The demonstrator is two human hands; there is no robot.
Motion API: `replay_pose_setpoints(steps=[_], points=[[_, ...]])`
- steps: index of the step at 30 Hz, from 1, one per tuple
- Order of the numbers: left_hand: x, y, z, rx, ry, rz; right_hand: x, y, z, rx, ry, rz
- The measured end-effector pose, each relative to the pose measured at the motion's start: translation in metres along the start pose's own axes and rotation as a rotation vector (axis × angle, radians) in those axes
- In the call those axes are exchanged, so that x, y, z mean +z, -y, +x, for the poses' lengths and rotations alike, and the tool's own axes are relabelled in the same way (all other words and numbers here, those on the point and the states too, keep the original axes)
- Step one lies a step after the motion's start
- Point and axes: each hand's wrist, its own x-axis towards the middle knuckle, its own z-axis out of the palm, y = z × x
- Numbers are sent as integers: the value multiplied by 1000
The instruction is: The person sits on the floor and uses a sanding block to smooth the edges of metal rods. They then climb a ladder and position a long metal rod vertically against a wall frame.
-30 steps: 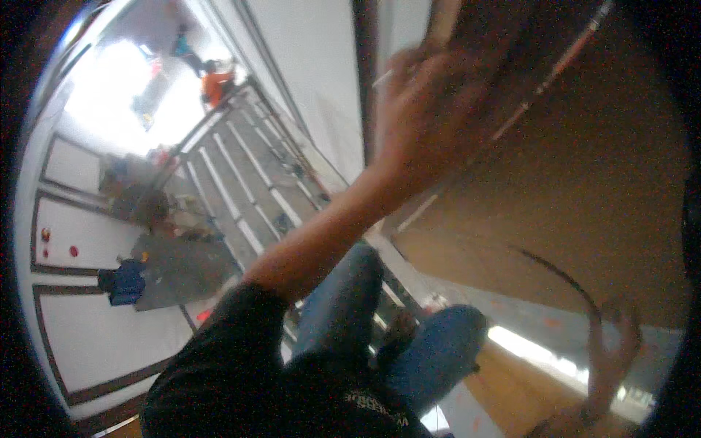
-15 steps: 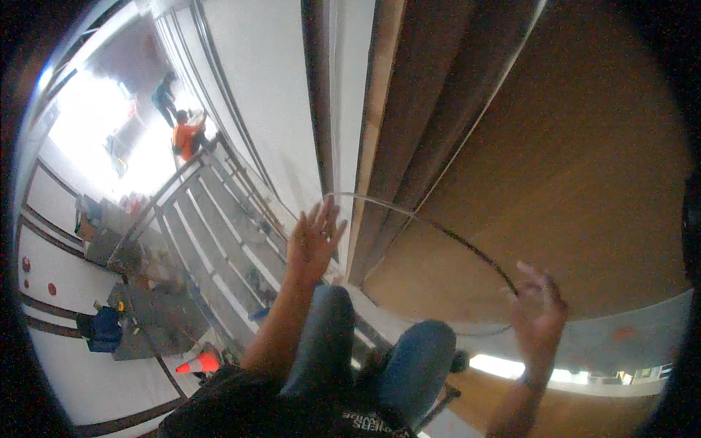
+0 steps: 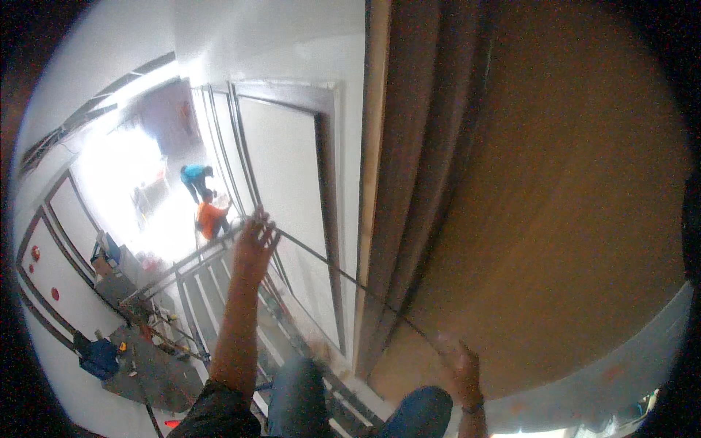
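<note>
A long, thin, dark cable-like strip (image 3: 343, 274) runs almost straight between my hands, slanting down to the right across a door frame and brown panelling. My left hand (image 3: 254, 241) is raised at its upper end, with the fingers bent in around it. Lower right, my right hand (image 3: 461, 369) closes on the other end between thumb and fingers; the fingertips are blurred. Whether the strip is a wire or a flexible rod I cannot tell. My knees (image 3: 298, 394) are bent below my hands.
A slatted metal platform (image 3: 208, 288) with rails stretches away at left. Beyond it, one person in orange (image 3: 210, 217) crouches beside another in teal (image 3: 196, 179). A dark blue bag (image 3: 98, 356) rests on a grey surface (image 3: 164, 376). A large brown panel (image 3: 555, 219) fills the right side.
The strip was bowed in an arc and is now nearly straight. My left hand, spread before, has bent its fingers and moved left and outward. My right hand shifted left and lower; the view tilted upward.
</note>
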Motion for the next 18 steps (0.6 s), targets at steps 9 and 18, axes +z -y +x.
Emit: replay_pose_setpoints(steps=[9,18], points=[[28,-103,34,228,-21,132,32,-88,9,20,37,-17],[-26,-175,77,753,291,1033,95,-106,14,112,244,-6]])
